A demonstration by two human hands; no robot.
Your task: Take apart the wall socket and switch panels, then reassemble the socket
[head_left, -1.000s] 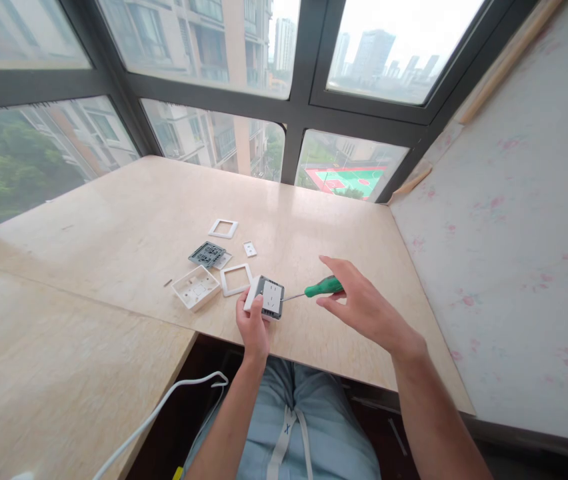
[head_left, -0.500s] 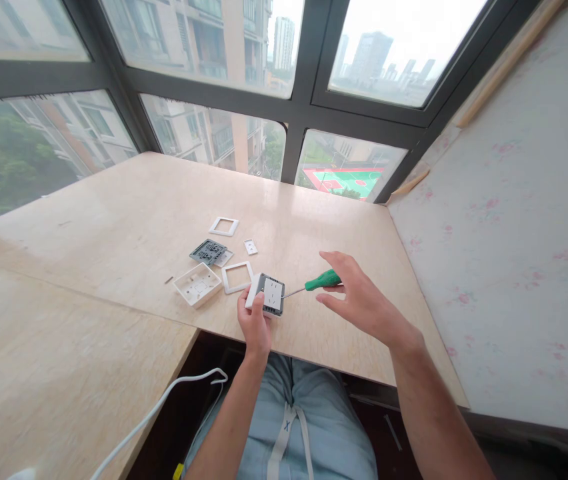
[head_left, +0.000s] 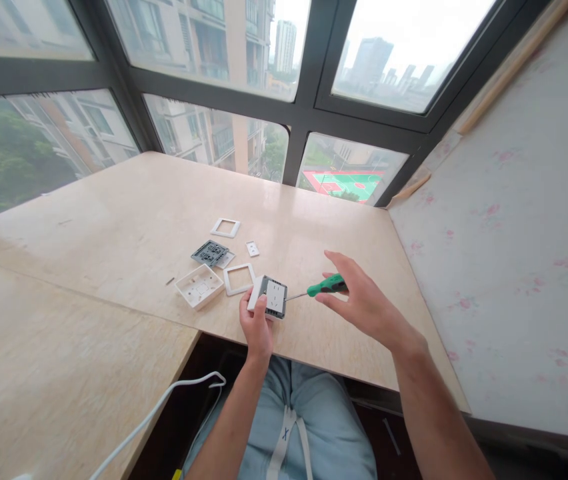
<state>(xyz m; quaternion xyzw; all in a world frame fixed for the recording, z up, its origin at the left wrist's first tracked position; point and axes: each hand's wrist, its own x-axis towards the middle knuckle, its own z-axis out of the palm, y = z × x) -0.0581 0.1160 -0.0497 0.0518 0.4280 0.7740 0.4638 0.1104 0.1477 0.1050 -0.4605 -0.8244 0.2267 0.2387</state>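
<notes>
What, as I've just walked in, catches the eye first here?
At the table's near edge, the left hand grips a socket, and the right hand holds a green screwdriver with its tip at the socket's side. Behind them lie a white box, a frame and a grey module.

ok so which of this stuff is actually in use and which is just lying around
In use: socket module in the left hand; green screwdriver in the right hand, tip at the module's side.
Lying about: white back box, near white frame, far white frame, grey insert, small white plate, white cable.
</notes>
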